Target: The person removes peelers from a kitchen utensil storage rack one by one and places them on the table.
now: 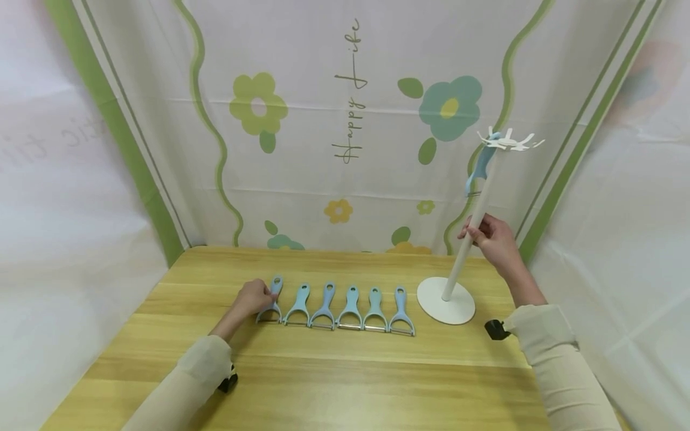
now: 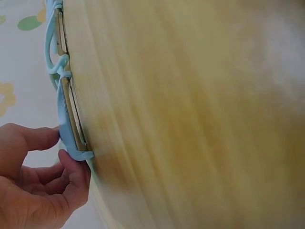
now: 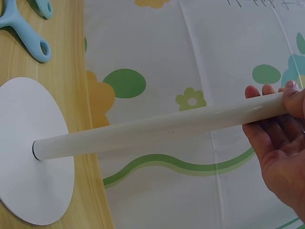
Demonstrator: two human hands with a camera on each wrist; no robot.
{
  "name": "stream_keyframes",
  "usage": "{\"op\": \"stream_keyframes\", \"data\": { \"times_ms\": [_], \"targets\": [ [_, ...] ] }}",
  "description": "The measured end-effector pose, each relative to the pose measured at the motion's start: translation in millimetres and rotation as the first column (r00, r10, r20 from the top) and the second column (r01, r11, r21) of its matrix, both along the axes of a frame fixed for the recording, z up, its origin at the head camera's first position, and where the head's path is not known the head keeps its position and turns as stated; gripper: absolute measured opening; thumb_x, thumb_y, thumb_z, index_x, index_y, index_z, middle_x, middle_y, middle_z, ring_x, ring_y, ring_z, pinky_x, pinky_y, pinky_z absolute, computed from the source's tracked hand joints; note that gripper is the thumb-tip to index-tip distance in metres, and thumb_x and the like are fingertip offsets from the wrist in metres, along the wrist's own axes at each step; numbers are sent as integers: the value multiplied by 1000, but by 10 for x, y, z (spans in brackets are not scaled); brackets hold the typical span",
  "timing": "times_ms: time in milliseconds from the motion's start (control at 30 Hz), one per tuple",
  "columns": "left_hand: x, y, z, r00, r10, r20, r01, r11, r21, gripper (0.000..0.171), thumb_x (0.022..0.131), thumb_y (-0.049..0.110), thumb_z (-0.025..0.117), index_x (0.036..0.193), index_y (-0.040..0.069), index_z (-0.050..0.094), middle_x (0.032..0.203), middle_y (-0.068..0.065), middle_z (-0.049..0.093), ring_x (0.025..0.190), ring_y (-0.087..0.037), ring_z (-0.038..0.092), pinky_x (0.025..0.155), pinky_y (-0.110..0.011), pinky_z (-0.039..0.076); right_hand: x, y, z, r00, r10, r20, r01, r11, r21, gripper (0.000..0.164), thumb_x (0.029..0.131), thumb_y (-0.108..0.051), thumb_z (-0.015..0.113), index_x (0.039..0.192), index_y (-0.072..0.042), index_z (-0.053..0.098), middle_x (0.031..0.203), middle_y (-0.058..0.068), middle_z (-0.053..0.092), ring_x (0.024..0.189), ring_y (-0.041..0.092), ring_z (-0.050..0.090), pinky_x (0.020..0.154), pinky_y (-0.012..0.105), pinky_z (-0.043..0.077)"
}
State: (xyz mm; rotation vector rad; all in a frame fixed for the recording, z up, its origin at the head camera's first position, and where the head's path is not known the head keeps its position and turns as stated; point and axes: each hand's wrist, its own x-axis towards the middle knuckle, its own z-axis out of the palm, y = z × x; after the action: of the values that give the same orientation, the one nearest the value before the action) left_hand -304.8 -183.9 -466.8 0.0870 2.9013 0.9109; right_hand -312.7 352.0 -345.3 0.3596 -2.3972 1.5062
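Note:
My left hand (image 1: 256, 297) pinches the leftmost blue Y-shaped peeler (image 1: 275, 287) of a row lying on the table. In the left wrist view, thumb and fingers close on the side of that peeler (image 2: 68, 129), whose metal blade faces the wood. My right hand (image 1: 493, 240) grips the pole of a white hook stand (image 1: 463, 254), fingers wrapped about its middle. The right wrist view shows the pole (image 3: 157, 132) running down to a round base (image 3: 33, 191). Another blue peeler (image 1: 481, 164) hangs from one of the hooks at the top.
Several more blue and mint peelers (image 1: 352, 298) lie side by side between the left hand and the stand, handles pointing away from me. The wooden table (image 1: 334, 383) ends at a white floral curtain (image 1: 302, 173), and more curtain hangs on both sides.

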Motion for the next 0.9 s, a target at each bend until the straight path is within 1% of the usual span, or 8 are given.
{"op": "stream_keyframes", "data": {
  "times_ms": [133, 400, 500, 633, 700, 767, 867, 900],
  "targets": [
    [-7, 4, -5, 1000, 4, -7, -5, 1000, -12, 49, 92, 18, 66, 48, 16, 45, 43, 9, 30, 42, -6, 26, 42, -18, 24, 4, 5, -9, 1000, -2, -2, 2, 1000, -5, 15, 104, -18, 53, 110, -7, 60, 91, -10, 67, 89, -1, 67, 80, 11, 54],
    [-26, -22, -29, 1000, -19, -15, 19, 1000, -22, 40, 91, 21, 70, 55, 7, 61, 45, 8, 39, 44, -6, 31, 44, -19, 28, -3, 16, -9, 1000, 19, -9, -19, 1000, -10, 14, 104, -16, 52, 111, -6, 59, 92, -9, 67, 89, -1, 66, 81, 12, 54],
    [-24, -41, 8, 999, -41, 5, 41, 999, -26, 39, 93, 22, 68, 58, 7, 64, 48, 8, 41, 46, -7, 32, 46, -20, 29, -7, 12, -5, 1000, 16, -10, -16, 1000, -13, 14, 104, -16, 53, 111, -6, 60, 91, -9, 67, 89, -1, 67, 81, 11, 54],
    [-38, -49, 126, 998, -54, 44, 55, 998, -42, 42, 96, 24, 64, 60, 3, 62, 50, 5, 41, 47, -9, 32, 47, -22, 29, -10, 8, -1, 1000, 5, -15, -5, 1000, -3, 14, 104, -17, 53, 110, -6, 60, 91, -9, 68, 89, -2, 67, 81, 10, 53],
    [-47, -37, 202, 997, -63, 41, 66, 996, -57, 38, 98, 25, 62, 72, -4, 66, 58, -1, 54, 53, -13, 46, 49, -25, 40, -9, 7, -2, 1000, 9, -21, -9, 1000, 8, 15, 104, -17, 52, 110, -5, 59, 91, -9, 68, 90, -2, 67, 81, 10, 53],
    [-56, -7, 266, 996, -80, 29, 82, 995, -62, 35, 99, 25, 60, 90, -8, 67, 78, -11, 66, 69, -21, 60, 61, -33, 52, -8, 13, -9, 1000, 14, -25, -13, 1000, 16, 15, 104, -17, 52, 110, -5, 59, 91, -9, 68, 90, -2, 67, 81, 10, 53],
    [-84, 86, 359, 988, -150, -41, 148, 988, -53, 36, 100, 24, 60, 114, -9, 62, 108, -23, 67, 98, -35, 65, 83, -47, 56, -5, 11, -10, 1000, 14, -23, -14, 1000, 16, 17, 104, -17, 52, 111, -4, 59, 91, -9, 68, 89, -2, 67, 81, 10, 53],
    [-97, 131, 391, 982, -179, -62, 177, 983, -39, 36, 100, 23, 59, 116, -9, 61, 110, -24, 67, 101, -37, 65, 86, -48, 56, -7, 8, -10, 1000, 12, -20, -12, 1000, 16, 17, 104, -16, 52, 111, -3, 59, 91, -9, 68, 89, -2, 67, 81, 11, 53]
  ]
}}
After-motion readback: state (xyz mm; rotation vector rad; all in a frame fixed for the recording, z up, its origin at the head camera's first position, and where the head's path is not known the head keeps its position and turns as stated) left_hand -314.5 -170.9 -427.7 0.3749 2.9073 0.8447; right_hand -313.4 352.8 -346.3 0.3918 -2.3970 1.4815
